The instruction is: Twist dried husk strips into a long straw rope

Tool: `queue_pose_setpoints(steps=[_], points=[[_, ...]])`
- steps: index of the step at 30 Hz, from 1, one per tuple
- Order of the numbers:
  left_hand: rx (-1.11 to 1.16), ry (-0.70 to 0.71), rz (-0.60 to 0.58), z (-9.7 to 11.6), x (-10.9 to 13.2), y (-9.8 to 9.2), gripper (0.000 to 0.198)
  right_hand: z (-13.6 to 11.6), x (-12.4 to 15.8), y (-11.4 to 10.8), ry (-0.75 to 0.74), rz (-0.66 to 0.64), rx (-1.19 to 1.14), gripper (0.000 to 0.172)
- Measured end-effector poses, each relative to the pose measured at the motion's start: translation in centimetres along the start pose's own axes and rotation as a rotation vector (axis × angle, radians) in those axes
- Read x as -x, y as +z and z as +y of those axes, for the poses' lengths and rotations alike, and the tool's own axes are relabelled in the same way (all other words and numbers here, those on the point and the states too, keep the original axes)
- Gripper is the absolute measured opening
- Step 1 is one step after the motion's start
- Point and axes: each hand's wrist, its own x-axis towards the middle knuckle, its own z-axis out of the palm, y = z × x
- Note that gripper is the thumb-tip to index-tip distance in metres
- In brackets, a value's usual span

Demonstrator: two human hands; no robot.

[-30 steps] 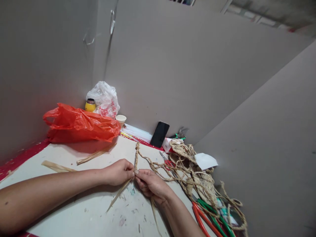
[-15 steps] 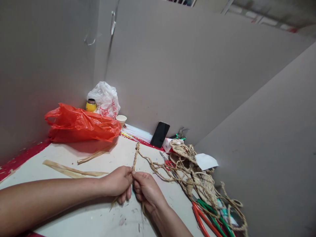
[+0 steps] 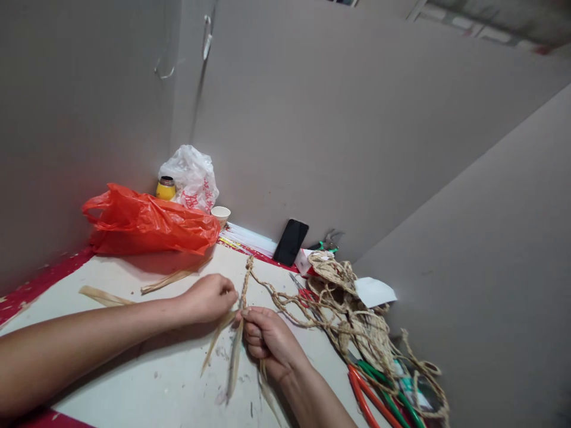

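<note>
A braided straw cord (image 3: pixel 245 284) runs across the white table (image 3: pixel 134 368) toward a heap of finished braid (image 3: pixel 352 318). My right hand (image 3: pixel 265 339) is closed on the near end of the cord where loose straw strips (image 3: pixel 234 356) fan out toward me. My left hand (image 3: pixel 207 297) is closed in a pinch on one of those strips just left of the braid. Both hands nearly touch at the braid's end.
An orange plastic bag (image 3: pixel 147 220), a white bag (image 3: pixel 191 178), a yellow jar (image 3: pixel 166 189) and a paper cup (image 3: pixel 220 214) stand at the back corner. A black phone (image 3: pixel 291 242) leans on the wall. Red and green handled tools (image 3: pixel 379 398) lie at right. Loose straw (image 3: pixel 173 277) lies at left.
My left hand has lifted and shifted left, drawing a strip away from the braid. The loose strips now fan out below my right hand.
</note>
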Motion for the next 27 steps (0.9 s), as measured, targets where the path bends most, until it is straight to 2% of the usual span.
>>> queue_pose_setpoints(steps=[1, 2, 4, 6, 8, 10, 13, 17, 22, 27], points=[[-0.004, 0.054, 0.079, -0.3, -0.3, -0.1, 0.024, -0.1, 0.0, -0.1, 0.006, -0.015, -0.005, 0.023], [0.028, 0.081, 0.101, -0.6, -0.5, -0.1, 0.023, -0.1, 0.0, -0.2, 0.011, -0.029, -0.01, 0.023], [0.171, 0.063, 0.005, -1.1, -0.8, 0.5, 0.022, -0.1, -0.1, -0.3, 0.013, -0.049, -0.012, 0.023], [0.348, -0.026, -0.147, -1.4, -0.9, 1.3, 0.021, -0.1, -0.2, -0.4, 0.012, -0.069, 0.001, 0.022], [0.436, -0.117, -0.238, -1.5, -0.7, 1.9, 0.02, -0.2, -0.2, -0.5, 0.013, -0.088, 0.022, 0.021], [0.4, -0.119, -0.23, -1.6, -0.7, 2.2, 0.02, -0.3, -0.2, -0.6, 0.02, -0.101, 0.041, 0.02], [0.257, 0.008, -0.163, -1.8, -0.8, 1.9, 0.021, -0.6, -0.1, -0.9, 0.021, -0.112, 0.094, 0.021], [0.126, 0.069, -0.196, -2.2, -1.1, 1.5, 0.024, -0.8, 0.0, -1.3, -0.055, -0.079, 0.328, 0.023], [0.163, -0.013, -0.234, -1.9, -1.2, 1.8, 0.024, -0.9, 0.1, -1.1, -0.275, -0.011, 0.683, 0.022], [0.231, -0.13, -0.24, -1.1, -0.7, 1.9, 0.023, -0.6, 0.1, -0.9, -0.363, 0.114, 0.942, 0.024]])
